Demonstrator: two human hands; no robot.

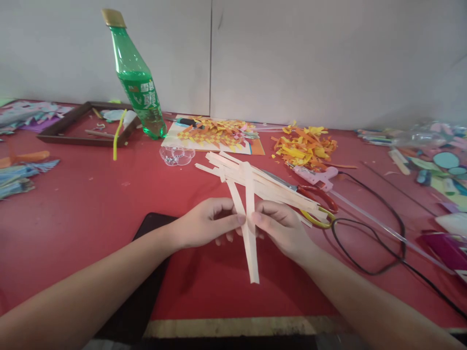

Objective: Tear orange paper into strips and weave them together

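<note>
Between my two hands are pale cream paper strips (pixel 250 245), overlapping at the lower end and spread into a narrow V at the top. My left hand (pixel 215 221) pinches them from the left, thumb on the near face. From the right, my right hand (pixel 279 223) pinches the same strips, its thumb close to the other one. Behind them lies a loose pile of similar cream strips (pixel 270 187) on the red table. Scissors (pixel 317 197) with red and yellow handles rest partly under that pile. Fingertips behind the strips are partly hidden.
A pink glue gun (pixel 316 176) with a black cord lies right of the pile. Orange and yellow paper scraps (pixel 304 148) sit behind. A green bottle (pixel 140 92) stands at back left beside a dark frame (pixel 73 140). A black flat object (pixel 153 228) lies under my left forearm.
</note>
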